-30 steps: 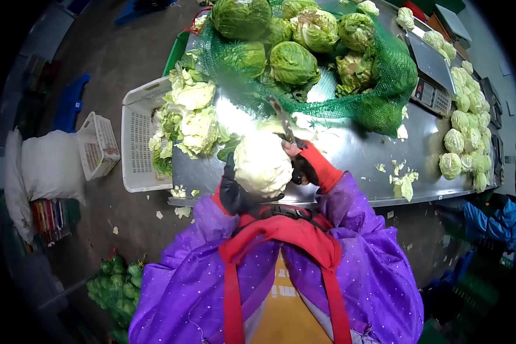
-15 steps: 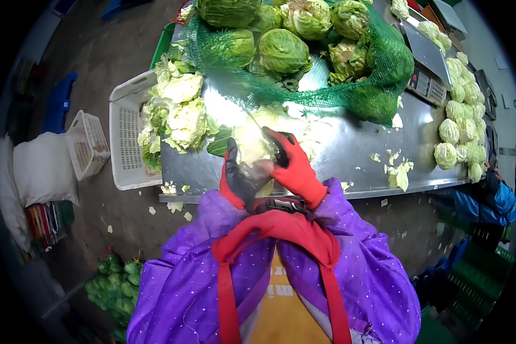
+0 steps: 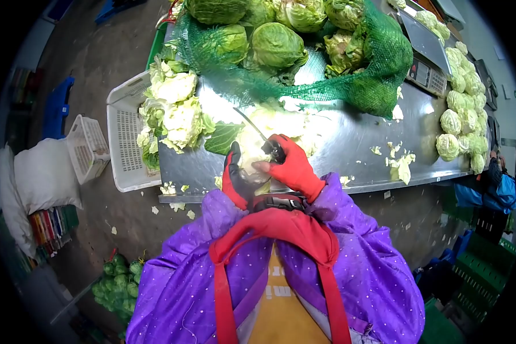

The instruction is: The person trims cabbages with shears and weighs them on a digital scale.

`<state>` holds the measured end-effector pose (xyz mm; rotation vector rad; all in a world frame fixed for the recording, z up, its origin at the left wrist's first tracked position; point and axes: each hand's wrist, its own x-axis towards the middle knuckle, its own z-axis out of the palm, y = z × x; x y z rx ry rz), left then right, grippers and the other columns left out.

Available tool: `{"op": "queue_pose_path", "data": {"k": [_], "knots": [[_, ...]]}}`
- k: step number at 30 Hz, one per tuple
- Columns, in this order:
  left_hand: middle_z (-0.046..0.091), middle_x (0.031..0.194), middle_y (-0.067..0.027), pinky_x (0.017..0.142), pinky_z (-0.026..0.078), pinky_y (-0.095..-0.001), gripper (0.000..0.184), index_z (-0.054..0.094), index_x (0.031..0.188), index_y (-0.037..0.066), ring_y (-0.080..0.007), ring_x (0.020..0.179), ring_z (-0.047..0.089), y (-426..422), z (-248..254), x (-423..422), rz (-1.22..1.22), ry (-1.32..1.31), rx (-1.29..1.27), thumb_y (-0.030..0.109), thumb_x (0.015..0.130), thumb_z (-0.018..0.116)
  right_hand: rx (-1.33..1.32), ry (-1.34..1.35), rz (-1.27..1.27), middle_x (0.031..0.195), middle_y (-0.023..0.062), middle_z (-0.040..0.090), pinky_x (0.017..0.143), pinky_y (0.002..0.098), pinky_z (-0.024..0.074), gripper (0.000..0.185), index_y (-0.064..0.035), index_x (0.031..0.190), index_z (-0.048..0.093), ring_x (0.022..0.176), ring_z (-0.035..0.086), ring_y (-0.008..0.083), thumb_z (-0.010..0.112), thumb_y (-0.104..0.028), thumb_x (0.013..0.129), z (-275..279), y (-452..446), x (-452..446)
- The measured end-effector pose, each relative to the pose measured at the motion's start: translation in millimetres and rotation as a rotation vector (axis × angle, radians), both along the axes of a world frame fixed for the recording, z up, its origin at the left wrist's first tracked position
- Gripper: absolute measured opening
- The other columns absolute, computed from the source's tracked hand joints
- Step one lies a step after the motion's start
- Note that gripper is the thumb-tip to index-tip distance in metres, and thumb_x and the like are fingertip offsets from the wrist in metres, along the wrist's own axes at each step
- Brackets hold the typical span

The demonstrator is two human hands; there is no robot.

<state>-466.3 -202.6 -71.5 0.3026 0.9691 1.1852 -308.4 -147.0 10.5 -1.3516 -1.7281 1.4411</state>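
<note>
My right hand [image 3: 295, 171], in a red glove, is closed around the dark handle of a knife [image 3: 250, 122]. The thin, curved blade points up and to the left, over pale leaves. Its thumb tip rests by a whitish cabbage [image 3: 248, 150]. Against the left side of that cabbage, my left hand [image 3: 235, 179], in a red glove with a dark palm, grips it near the table's front edge. Glare washes out part of the cabbage's outline. A green outer leaf [image 3: 223, 138] lies just left of it.
A green net [image 3: 338, 94] holds several untrimmed cabbages on the metal table [image 3: 350, 149]. At left, a white crate [image 3: 123, 163] stands beside piled leaves [image 3: 180, 117]. Trimmed cabbages [image 3: 461, 123] line the right side near a scale [image 3: 427, 77]. A person in blue [image 3: 501, 192] is at far right.
The knife blade, blurred before, now shows clearly, raised toward the upper left. My right hand has shifted slightly, and both hands remain at the cabbage.
</note>
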Motion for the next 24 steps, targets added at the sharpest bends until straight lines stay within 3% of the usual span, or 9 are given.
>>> {"op": "queue_pose_path", "data": {"k": [5, 8, 10, 11, 14, 17, 18, 20, 24], "knots": [[0.062, 0.099, -0.0094, 0.072, 0.056, -0.0287, 0.047, 0.056, 0.118, 0.005, -0.0193, 0.089, 0.064, 2, 10, -6, -0.015, -0.408, -0.135, 0.047, 0.1, 0.048, -0.168, 0.158, 0.06, 0.085, 0.012, 0.064, 0.073, 0.0362, 0.049, 0.044, -0.0029, 0.098, 0.062, 0.084, 0.064, 0.0218, 0.081, -0.032, 0.073, -1, -24, -9], [0.063, 0.11, -0.0119, 0.082, 0.055, -0.0372, 0.053, 0.055, 0.124, 0.006, -0.0226, 0.097, 0.065, 5, -24, -15, -0.011, -0.365, -0.018, 0.052, 0.1, 0.044, -0.336, 0.411, 0.049, 0.084, 0.0045, 0.064, 0.073, 0.0304, 0.0487, 0.038, -0.0033, 0.104, 0.063, 0.081, 0.061, 0.0119, 0.08, -0.026, 0.079, 5, -26, -3], [0.064, 0.112, -0.0111, 0.081, 0.057, -0.0368, 0.06, 0.051, 0.131, 0.004, -0.0223, 0.096, 0.066, 25, 80, 18, 0.209, -0.423, -0.146, 0.054, 0.1, 0.042, -0.44, 0.492, -0.039, 0.088, 0.0028, 0.064, 0.074, 0.0287, 0.0491, 0.039, -0.0032, 0.109, 0.063, 0.08, 0.06, 0.0112, 0.08, -0.024, 0.08, 15, -15, 18], [0.062, 0.122, -0.0129, 0.088, 0.055, -0.0389, 0.066, 0.046, 0.138, 0.004, -0.0242, 0.105, 0.065, 17, 55, 9, 0.108, -0.14, 0.054, 0.057, 0.099, 0.04, -0.307, 0.456, -0.132, 0.094, 0.0052, 0.064, 0.076, 0.0274, 0.0501, 0.047, -0.0035, 0.117, 0.061, 0.082, 0.061, 0.0107, 0.081, -0.024, 0.08, 27, -10, 23], [0.058, 0.132, -0.0077, 0.095, 0.053, -0.0425, 0.053, 0.047, 0.14, 0.011, -0.0265, 0.112, 0.062, 18, 44, -4, 0.028, -0.356, -0.101, 0.047, 0.101, 0.043, -0.124, 0.215, -0.123, 0.107, 0.0088, 0.06, 0.078, 0.032, 0.0504, 0.057, -0.0041, 0.128, 0.055, 0.09, 0.062, 0.0166, 0.078, -0.026, 0.081, 6, 2, 24], [0.059, 0.13, -0.0074, 0.088, 0.055, -0.0422, 0.052, 0.047, 0.141, 0.017, -0.0264, 0.111, 0.062, 15, -15, -9, 0.131, 0.193, 0.09, 0.048, 0.1, 0.043, 0.197, 0.018, -0.04, 0.103, 0.0157, 0.054, 0.08, 0.0352, 0.048, 0.054, -0.0099, 0.129, 0.057, 0.09, 0.059, 0.0319, 0.076, -0.027, 0.081, 29, 0, 3], [0.059, 0.132, -0.0073, 0.087, 0.056, -0.0417, 0.052, 0.046, 0.142, 0.019, -0.0268, 0.112, 0.062, 17, -25, -12, 0.147, 0.238, 0.1, 0.049, 0.1, 0.043, 0.248, 0.056, -0.051, 0.098, 0.0107, 0.059, 0.078, 0.0326, 0.048, 0.045, -0.0062, 0.122, 0.061, 0.086, 0.061, 0.0236, 0.074, -0.026, 0.084, 18, 0, 4], [0.057, 0.136, -0.0073, 0.088, 0.055, -0.0434, 0.057, 0.045, 0.143, 0.018, -0.0289, 0.118, 0.06, 23, -3, -18, 0.167, 0.131, 0.101, 0.053, 0.098, 0.044, -0.345, 0.42, 0.049, 0.091, 0.0043, 0.064, 0.074, 0.0295, 0.0475, 0.036, -0.0037, 0.117, 0.065, 0.081, 0.06, 0.0134, 0.071, -0.024, 0.089, 44, 2, 21], [0.057, 0.134, -0.0132, 0.089, 0.055, -0.0445, 0.073, 0.044, 0.143, 0.011, -0.033, 0.114, 0.061, 39, 40, -37, 0.131, -0.311, 0.108, 0.064, 0.093, 0.046, -0.384, 0.446, -0.159, 0.096, 0.0027, 0.068, 0.072, 0.0236, 0.0479, 0.044, -0.0039, 0.13, 0.059, 0.083, 0.059, 0.0091, 0.069, -0.021, 0.09, 34, 16, 39]]}}
